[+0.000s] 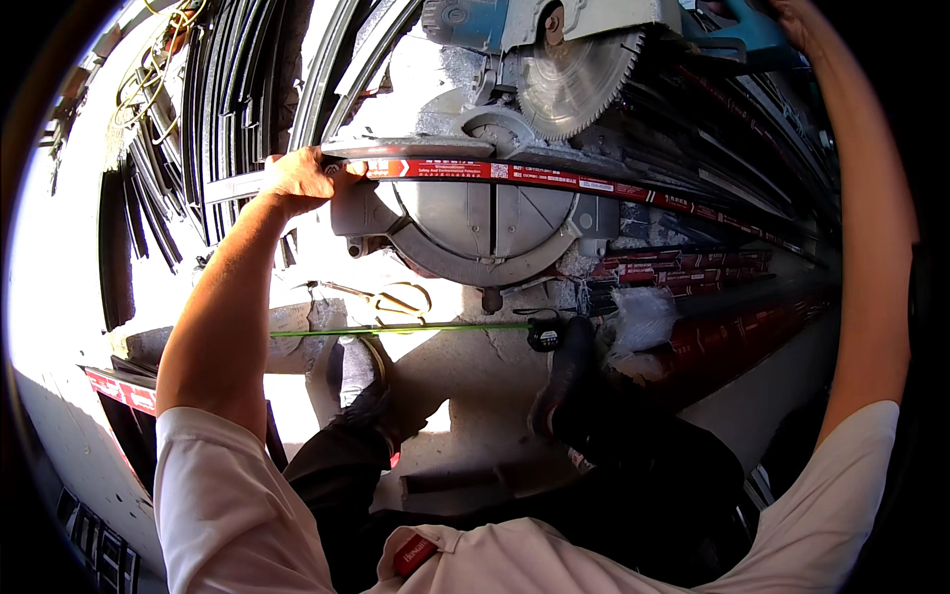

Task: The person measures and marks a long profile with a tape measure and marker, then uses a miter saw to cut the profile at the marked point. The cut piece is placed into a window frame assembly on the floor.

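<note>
A long narrow profile strip [554,178] with red printed film lies across the miter saw's round base [445,213], along its fence. My left hand [302,178] is closed around the strip near its left end, left of the base. My right hand [797,25] is at the top right, on the saw's blue handle [747,38]; its fingers are partly cut off by the picture's edge. The toothed saw blade [579,84] is raised above and behind the strip, apart from it.
A tape measure [543,335] lies by my feet, its green tape drawn out leftward. Scissors [396,299] lie beyond the tape. Dark profiles [233,109] crowd the far left, with more behind the saw at right. Red-wrapped bundles [737,342] lie near my right foot.
</note>
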`<state>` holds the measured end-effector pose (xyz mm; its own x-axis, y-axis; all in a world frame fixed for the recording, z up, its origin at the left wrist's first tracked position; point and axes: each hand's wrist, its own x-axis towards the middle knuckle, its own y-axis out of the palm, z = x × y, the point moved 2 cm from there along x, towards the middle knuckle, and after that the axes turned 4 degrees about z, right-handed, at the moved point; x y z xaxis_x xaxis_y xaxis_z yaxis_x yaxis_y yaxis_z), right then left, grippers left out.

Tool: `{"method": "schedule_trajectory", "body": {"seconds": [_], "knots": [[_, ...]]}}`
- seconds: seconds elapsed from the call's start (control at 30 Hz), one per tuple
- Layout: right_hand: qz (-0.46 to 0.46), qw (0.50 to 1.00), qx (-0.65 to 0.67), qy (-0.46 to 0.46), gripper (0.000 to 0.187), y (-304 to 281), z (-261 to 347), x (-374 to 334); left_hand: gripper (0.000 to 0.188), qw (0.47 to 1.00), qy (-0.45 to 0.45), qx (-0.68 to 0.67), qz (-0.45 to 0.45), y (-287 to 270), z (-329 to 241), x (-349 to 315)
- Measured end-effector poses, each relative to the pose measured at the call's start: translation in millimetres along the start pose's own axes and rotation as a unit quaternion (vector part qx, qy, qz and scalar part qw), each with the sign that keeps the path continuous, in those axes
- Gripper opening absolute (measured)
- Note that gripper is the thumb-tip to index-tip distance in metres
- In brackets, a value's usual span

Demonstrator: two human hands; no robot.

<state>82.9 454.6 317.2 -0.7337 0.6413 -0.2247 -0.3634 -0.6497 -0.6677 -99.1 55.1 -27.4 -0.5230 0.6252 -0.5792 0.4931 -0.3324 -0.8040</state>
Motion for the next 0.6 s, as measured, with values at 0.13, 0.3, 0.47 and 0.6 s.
{"method": "schedule_trajectory", "body": {"seconds": [0.13,0.3,0.47,0.6], "knots": [[0.127,0.990,0.068,-0.001,0.014,-4,-8,16,0.095,1.000,0.005,0.017,0.008,1,-2,3],[0.025,0.994,0.083,-0.073,0.020,18,-12,-45,0.098,0.999,0.001,0.037,0.006,6,1,7],[-0.025,0.990,0.080,-0.116,0.037,49,-29,-132,0.102,1.000,0.005,0.016,-0.010,1,7,-3],[-0.094,0.983,0.035,-0.156,0.048,88,-83,-183,0.101,1.000,-0.002,0.024,-0.020,3,4,-2]]}}
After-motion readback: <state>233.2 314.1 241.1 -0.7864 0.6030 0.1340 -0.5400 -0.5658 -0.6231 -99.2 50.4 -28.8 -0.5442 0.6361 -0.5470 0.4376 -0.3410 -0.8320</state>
